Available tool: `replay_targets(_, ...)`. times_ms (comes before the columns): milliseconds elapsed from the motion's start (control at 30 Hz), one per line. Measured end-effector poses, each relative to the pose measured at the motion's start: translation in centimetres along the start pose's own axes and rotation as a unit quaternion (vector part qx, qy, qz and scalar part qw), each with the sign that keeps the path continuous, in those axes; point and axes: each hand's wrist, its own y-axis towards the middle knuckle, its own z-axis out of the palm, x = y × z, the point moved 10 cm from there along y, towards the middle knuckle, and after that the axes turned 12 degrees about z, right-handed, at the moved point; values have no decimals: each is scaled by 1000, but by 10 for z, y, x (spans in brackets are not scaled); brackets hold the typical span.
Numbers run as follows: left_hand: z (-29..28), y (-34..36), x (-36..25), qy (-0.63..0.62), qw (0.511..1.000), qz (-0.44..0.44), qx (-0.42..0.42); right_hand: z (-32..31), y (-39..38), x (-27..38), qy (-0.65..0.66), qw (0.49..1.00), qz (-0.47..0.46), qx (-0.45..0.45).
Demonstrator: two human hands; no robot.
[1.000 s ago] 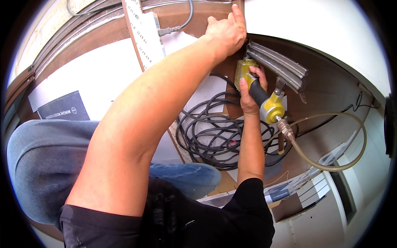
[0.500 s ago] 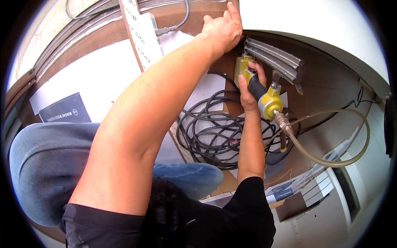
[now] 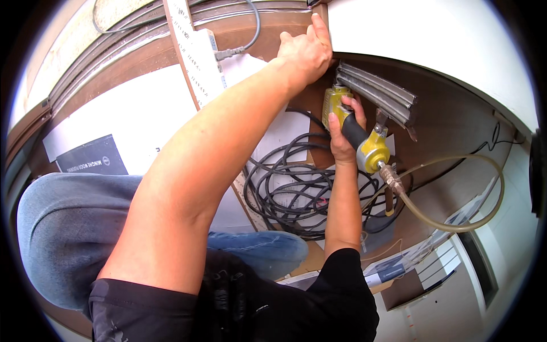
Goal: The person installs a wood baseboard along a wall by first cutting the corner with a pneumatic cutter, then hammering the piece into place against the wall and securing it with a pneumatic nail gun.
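At two o'clock, the right hand (image 3: 341, 142) was wrapped around the yellow nail gun (image 3: 354, 132). Near twelve, the left hand (image 3: 307, 52) had one finger stuck out beside the white board (image 3: 410, 34). This looked like lining up; the next move seemed to need steady hands.
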Motion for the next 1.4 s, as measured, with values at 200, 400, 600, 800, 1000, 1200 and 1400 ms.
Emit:
replay_targets(200,2,0,0,2,1000,5,7,1,1,-3,16,1000,-17,-17)
replay_targets(400,-3,2,-1,-6,1000,8,15,-5,3,1,3,999,40,-27)
replay_targets(600,-4,-3,-2,-20,1000,-11,11,-72,-57,46,16,984,54,-172)
replay_targets(800,-6,-7,-2,-32,999,1,24,-143,-265,107,-14,936,105,-337)
replay_targets(1000,-5,-6,-14,-66,998,-20,12,-131,-494,171,-146,869,297,-368)
replay_targets(1200,-49,25,67,99,974,84,185,-49,-579,182,-57,865,386,-316)
replay_targets(1400,-231,-1,24,402,864,188,240,-78,-576,174,-13,864,450,-225)
